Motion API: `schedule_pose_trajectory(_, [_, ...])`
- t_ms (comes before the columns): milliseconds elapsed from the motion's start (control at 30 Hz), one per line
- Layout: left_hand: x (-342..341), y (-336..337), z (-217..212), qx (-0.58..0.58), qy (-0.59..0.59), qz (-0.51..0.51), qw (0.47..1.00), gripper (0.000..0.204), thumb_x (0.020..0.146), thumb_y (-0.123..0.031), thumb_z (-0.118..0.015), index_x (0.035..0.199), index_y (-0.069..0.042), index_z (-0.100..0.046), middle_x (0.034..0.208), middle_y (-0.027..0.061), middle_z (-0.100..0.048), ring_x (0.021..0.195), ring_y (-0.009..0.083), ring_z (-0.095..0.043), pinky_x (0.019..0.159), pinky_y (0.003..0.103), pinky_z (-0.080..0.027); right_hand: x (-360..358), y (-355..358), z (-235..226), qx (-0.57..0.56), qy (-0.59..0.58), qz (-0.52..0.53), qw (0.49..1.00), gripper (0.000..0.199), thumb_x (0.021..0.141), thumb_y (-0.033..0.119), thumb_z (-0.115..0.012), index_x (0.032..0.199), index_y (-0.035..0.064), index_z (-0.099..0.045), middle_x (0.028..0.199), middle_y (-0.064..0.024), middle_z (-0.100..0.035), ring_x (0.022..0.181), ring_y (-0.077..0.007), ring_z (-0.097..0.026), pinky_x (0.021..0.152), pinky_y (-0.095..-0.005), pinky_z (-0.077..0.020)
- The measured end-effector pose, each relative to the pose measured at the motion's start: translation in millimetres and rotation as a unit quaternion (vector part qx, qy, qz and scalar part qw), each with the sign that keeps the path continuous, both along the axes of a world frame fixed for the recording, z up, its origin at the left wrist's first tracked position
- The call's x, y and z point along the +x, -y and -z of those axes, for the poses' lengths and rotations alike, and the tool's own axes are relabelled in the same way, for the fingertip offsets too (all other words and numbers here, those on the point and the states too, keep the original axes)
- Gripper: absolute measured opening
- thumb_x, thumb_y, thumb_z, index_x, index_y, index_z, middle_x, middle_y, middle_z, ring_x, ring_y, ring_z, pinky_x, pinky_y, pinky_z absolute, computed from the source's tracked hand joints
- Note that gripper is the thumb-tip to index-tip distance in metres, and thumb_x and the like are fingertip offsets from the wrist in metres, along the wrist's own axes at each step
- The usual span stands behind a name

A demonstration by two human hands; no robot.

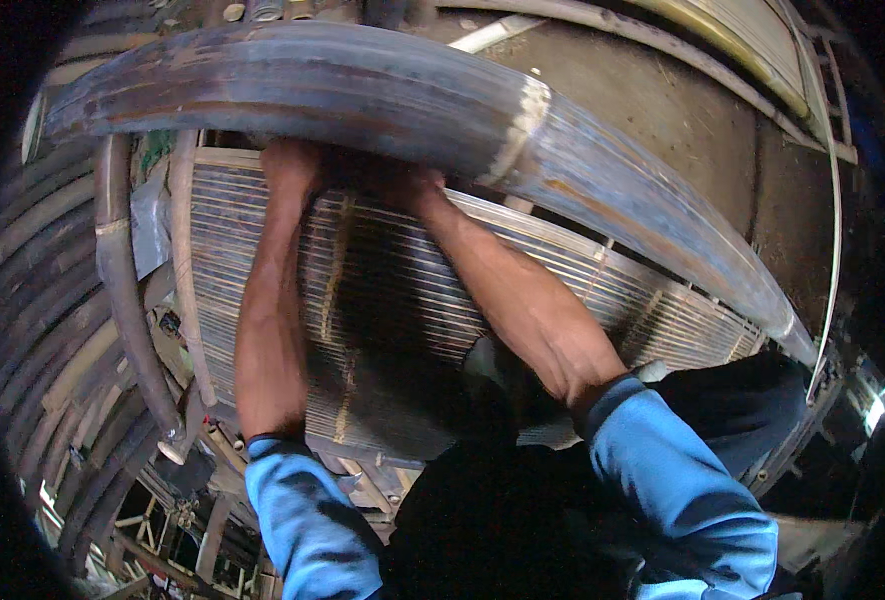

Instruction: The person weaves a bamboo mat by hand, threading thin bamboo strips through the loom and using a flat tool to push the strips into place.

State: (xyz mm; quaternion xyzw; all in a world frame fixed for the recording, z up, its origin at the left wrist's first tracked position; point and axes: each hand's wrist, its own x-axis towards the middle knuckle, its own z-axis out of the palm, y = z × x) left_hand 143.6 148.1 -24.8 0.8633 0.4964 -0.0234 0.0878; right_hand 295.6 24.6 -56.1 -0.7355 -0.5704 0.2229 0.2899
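Observation:
A thick grey-brown bamboo pole (303, 85) with a pale ring at its joint spans the top of the view and slopes down to the right. Both my arms reach forward to its near underside. My left hand (291, 165) is against the pole's lower edge, left of centre. Close by on the right, my right hand (418, 187) lies in shadow under the same edge. The pole and the dark hide the fingers of both hands, so what they hold, if anything, does not show. Below my forearms lies a slatted bamboo platform (233, 235).
Many dark bamboo poles (48, 290) are stacked on the left. An upright bamboo post (123, 270) stands between them and the platform. Beyond the large pole is a brown earth floor (653, 100), with a long pole (603, 20) along its far side.

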Motion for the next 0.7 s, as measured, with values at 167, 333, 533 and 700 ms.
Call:
schedule_pose_trajectory(167, [33.4,3.1,-11.1,0.045,-0.011,0.102,0.994,0.037,0.084,-0.043,-0.064,0.102,-0.012,-0.074,0.099,0.0156,-0.073,0.091,0.0384,-0.069,0.076,0.049,-0.056,13.1,1.9,24.7,0.031,0.045,0.056,0.997,0.057,0.098,0.052,-0.044,0.127,0.0068,-0.062,0.135,-0.0191,-0.059,0.127,-0.0365,-0.053,0.106,-0.0447,-0.0400])
schedule_pose_trajectory(333, [22.4,-5.7,-7.0,-0.020,-0.068,0.039,0.997,0.037,0.083,-0.044,-0.065,0.100,-0.012,-0.074,0.099,0.0152,-0.073,0.093,0.0379,-0.069,0.076,0.049,-0.056,7.1,-11.9,-26.7,-0.083,-0.063,0.042,0.994,0.057,0.095,0.054,-0.047,0.120,0.0061,-0.066,0.128,-0.0192,-0.063,0.122,-0.0368,-0.056,0.105,-0.0479,-0.0402])
schedule_pose_trajectory(533, [25.2,5.2,-22.6,0.002,0.008,0.140,0.990,0.034,0.081,-0.039,-0.067,0.095,-0.009,-0.074,0.098,0.0194,-0.072,0.093,0.0406,-0.068,0.078,0.049,-0.056,14.7,4.5,-60.3,-0.036,-0.009,0.063,0.997,0.047,0.097,0.043,-0.047,0.105,0.0035,-0.071,0.110,-0.0210,-0.070,0.107,-0.0397,-0.063,0.096,-0.0481,-0.0451])
schedule_pose_trajectory(700, [20.3,16.4,-113.8,0.019,0.019,-0.029,0.999,0.033,0.087,-0.034,-0.064,0.089,-0.002,-0.074,0.095,0.0253,-0.070,0.083,0.0431,-0.067,0.077,0.050,-0.054,31.6,35.1,-71.8,0.012,-0.118,0.059,0.991,0.036,0.097,0.032,-0.052,0.104,0.0017,-0.070,0.106,-0.0190,-0.071,0.101,-0.0359,-0.065,0.093,-0.0410,-0.0473])
